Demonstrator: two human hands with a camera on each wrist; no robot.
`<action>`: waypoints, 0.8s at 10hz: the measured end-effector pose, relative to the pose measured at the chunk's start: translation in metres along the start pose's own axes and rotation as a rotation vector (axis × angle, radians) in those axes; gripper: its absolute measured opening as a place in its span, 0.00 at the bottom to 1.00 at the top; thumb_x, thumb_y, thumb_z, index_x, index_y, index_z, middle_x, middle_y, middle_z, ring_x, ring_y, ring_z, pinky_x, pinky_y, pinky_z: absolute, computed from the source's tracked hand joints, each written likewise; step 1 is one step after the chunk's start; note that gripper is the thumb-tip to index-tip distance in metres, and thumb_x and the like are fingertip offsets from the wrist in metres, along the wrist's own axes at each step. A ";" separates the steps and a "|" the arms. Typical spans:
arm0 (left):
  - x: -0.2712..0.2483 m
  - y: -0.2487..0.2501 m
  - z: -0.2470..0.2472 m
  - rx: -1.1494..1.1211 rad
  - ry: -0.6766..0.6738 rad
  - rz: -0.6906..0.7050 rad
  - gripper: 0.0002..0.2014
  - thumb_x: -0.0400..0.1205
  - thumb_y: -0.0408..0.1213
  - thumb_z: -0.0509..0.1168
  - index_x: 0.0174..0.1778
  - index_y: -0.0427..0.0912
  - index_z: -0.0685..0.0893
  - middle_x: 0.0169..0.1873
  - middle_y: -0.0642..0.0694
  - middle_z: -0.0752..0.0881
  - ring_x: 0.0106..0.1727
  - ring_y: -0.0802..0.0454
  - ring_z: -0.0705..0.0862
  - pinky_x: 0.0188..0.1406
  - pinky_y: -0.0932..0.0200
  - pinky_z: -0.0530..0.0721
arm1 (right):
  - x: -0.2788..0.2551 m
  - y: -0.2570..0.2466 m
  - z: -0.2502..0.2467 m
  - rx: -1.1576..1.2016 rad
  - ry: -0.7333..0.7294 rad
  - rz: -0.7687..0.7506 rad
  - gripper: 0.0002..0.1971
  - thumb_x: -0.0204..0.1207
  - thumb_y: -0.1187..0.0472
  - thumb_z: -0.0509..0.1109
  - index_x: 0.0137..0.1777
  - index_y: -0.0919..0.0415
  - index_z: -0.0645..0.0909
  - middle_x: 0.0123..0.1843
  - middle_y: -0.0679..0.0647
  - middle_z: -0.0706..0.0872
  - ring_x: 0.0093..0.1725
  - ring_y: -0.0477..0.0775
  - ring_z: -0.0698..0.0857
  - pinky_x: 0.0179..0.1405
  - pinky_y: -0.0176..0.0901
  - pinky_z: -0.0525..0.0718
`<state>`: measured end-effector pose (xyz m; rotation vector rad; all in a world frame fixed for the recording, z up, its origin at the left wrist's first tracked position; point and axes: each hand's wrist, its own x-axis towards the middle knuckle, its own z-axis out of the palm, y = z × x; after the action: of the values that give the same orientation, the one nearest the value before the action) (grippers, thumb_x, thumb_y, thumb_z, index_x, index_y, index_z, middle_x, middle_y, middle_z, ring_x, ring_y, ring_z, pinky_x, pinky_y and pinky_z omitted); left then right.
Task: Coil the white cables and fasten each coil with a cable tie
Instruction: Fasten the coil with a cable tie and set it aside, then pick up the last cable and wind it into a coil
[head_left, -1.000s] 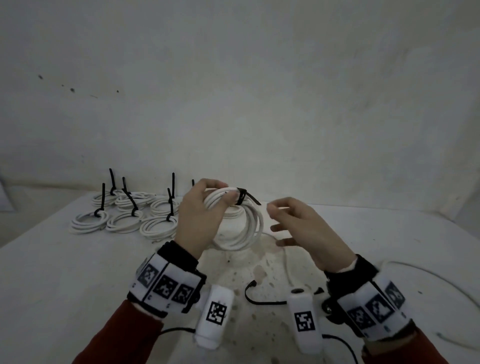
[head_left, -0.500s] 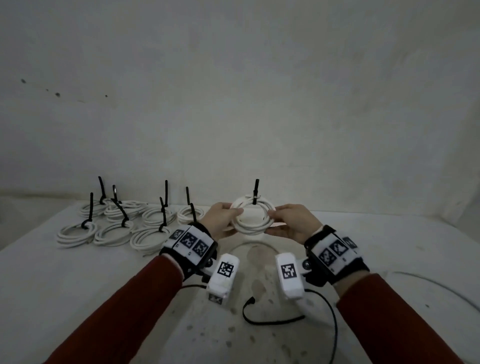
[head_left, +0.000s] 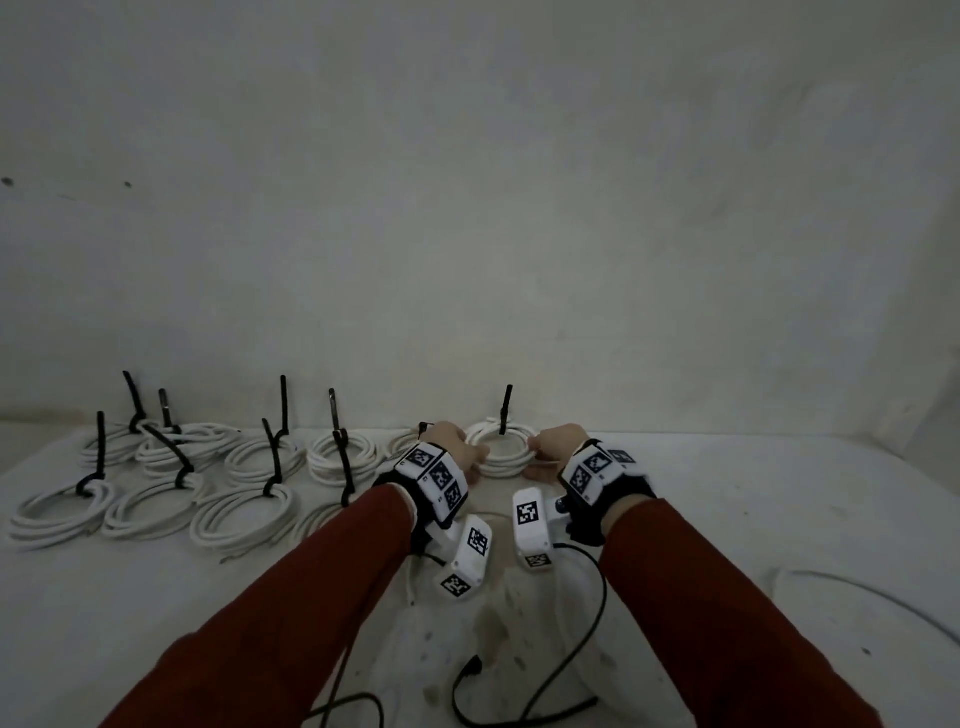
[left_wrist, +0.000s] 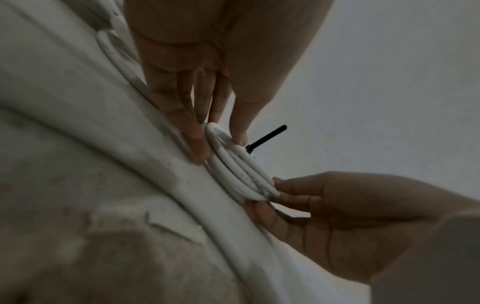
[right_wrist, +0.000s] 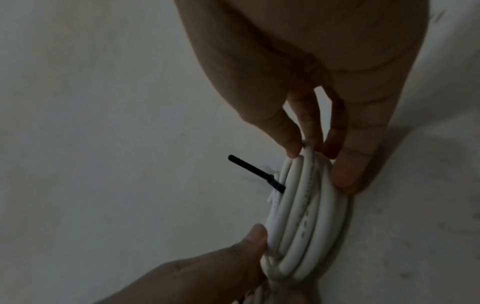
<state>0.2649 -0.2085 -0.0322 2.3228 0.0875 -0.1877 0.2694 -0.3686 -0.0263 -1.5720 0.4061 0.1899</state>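
Finished coils (head_left: 244, 514): a group of white coils, each bound with a black tie whose tail stands up, lies on the counter (head_left: 779, 519) to the left of the left hand's fingers.
Left hand (head_left: 457, 448): its fingers pinch the left rim of the coil, thumb on the upper side and fingertips (left_wrist: 200, 142) under it against the counter.
Coil (head_left: 501, 452): a second ago it was lifted upright near the body in the left hand alone; now it lies flat between the fingers of both hands, down at the far edge of the counter next to the row.
Cable tie (head_left: 505, 408): black, cinched round the far side of the coil beyond both sets of fingers, tail pointing straight up.
Right hand (head_left: 558, 446): a second ago it was free and apart from the coil; now its fingers grasp the right rim, thumb on one face and fingertips (right_wrist: 345, 174) on the other.
Meaning: this coil looks finished and is being set down with the others; letting go seems the only step left for it.
Coil's look: several even turns of smooth white cable, packed close and flat, with faint print along one strand (right_wrist: 309, 197).
Loose cable (head_left: 878, 597): another white length trails on the counter well to the right of the right fingers, probably the next to wind.
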 end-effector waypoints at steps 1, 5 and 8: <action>-0.005 0.007 0.000 0.123 0.018 0.015 0.17 0.82 0.48 0.64 0.58 0.38 0.82 0.49 0.39 0.86 0.50 0.42 0.85 0.50 0.54 0.82 | 0.010 -0.001 -0.001 -0.609 -0.071 -0.153 0.15 0.83 0.58 0.64 0.63 0.66 0.79 0.59 0.61 0.84 0.56 0.59 0.85 0.51 0.41 0.82; -0.089 0.013 -0.004 0.297 0.061 0.544 0.07 0.81 0.37 0.64 0.51 0.45 0.86 0.54 0.48 0.87 0.58 0.49 0.82 0.60 0.54 0.77 | -0.126 0.010 -0.047 -1.029 -0.295 -0.194 0.15 0.77 0.51 0.71 0.55 0.63 0.83 0.42 0.50 0.87 0.36 0.51 0.86 0.36 0.40 0.81; -0.167 0.019 0.017 0.473 -0.081 0.793 0.12 0.80 0.39 0.63 0.58 0.53 0.84 0.58 0.54 0.84 0.66 0.51 0.73 0.70 0.47 0.65 | -0.207 0.059 -0.077 -1.848 -0.387 -0.156 0.15 0.76 0.53 0.73 0.57 0.63 0.82 0.57 0.57 0.85 0.54 0.56 0.79 0.58 0.51 0.75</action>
<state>0.1003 -0.2346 -0.0034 2.6071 -0.9980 0.1155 0.0475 -0.4162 -0.0019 -3.2346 -0.4143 0.8988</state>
